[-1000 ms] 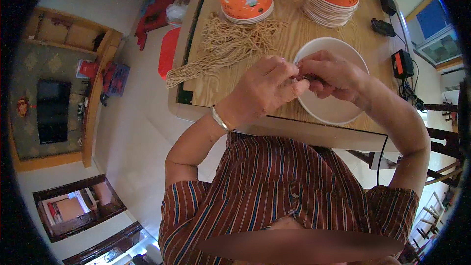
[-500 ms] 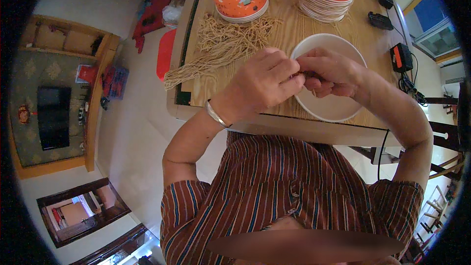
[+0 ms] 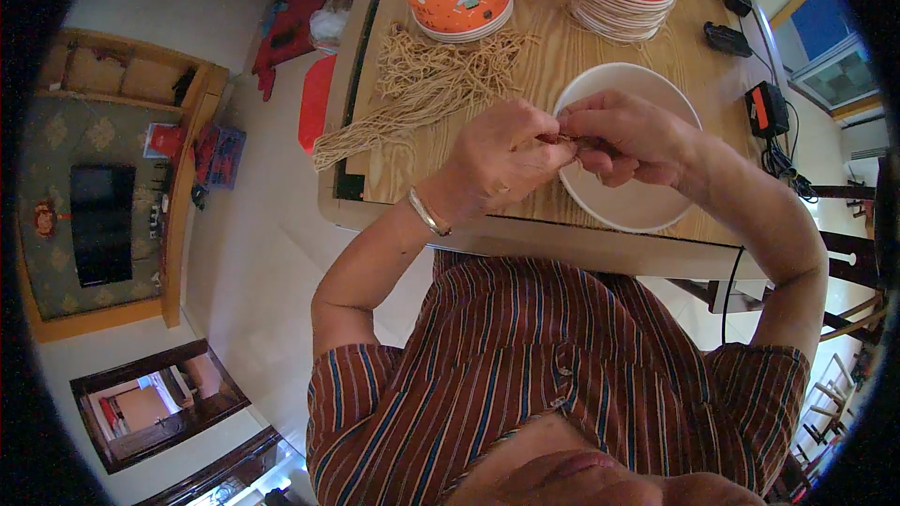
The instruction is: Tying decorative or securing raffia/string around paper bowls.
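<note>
My left hand (image 3: 497,152) and my right hand (image 3: 628,138) meet over the left rim of a round white tub (image 3: 647,211). Both are closed, fingertips pinched together around something small and dark that I cannot make out. The inside of the tub shows pale beneath my right hand, which hides part of it. Left of the hands, a loose bundle of thin tan cords (image 3: 427,84) spreads over the wooden table (image 3: 534,61); its straighter ends trail toward the table's left corner.
Beyond the cords stands an orange and green paper tub (image 3: 459,0). A stack of orange paper tubs (image 3: 623,0) is behind the white tub. A black power adapter (image 3: 766,111) with coiled cable lies at the right edge, near a black clip-like object (image 3: 727,39).
My left hand has turned slightly at the wrist and its fingers have shifted a little. The right hand stays nearly in place, still pinching beside it.
</note>
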`<state>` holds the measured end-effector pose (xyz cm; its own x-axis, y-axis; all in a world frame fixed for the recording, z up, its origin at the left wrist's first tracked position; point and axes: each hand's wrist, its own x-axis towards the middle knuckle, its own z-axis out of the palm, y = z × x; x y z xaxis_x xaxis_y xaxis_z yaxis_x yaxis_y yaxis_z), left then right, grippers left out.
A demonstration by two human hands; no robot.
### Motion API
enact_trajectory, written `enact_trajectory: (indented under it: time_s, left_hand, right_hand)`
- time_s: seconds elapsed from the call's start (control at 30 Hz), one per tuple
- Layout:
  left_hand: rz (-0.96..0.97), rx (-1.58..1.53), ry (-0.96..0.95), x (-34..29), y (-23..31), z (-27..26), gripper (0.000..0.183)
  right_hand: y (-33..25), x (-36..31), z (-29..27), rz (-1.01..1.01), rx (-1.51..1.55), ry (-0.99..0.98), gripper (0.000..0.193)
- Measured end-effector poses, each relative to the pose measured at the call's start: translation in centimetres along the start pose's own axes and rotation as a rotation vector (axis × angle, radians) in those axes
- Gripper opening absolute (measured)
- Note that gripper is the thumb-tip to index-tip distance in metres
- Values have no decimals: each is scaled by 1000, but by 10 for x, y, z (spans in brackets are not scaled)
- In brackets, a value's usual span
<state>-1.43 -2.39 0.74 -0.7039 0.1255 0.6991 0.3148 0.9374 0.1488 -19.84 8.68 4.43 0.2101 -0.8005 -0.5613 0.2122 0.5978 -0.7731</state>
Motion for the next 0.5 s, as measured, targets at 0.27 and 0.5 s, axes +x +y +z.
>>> enact_trajectory:
  time_s: [0.27,0.5]
  left_hand:
    - [-444,-377,175,-2,16,11,17]
    - [-727,-826,373,-12,30,21,11]
  right_hand:
    - [3,4,-4,-4,-109,33,29]
    - [-5,-4,5,9,-226,107,27]
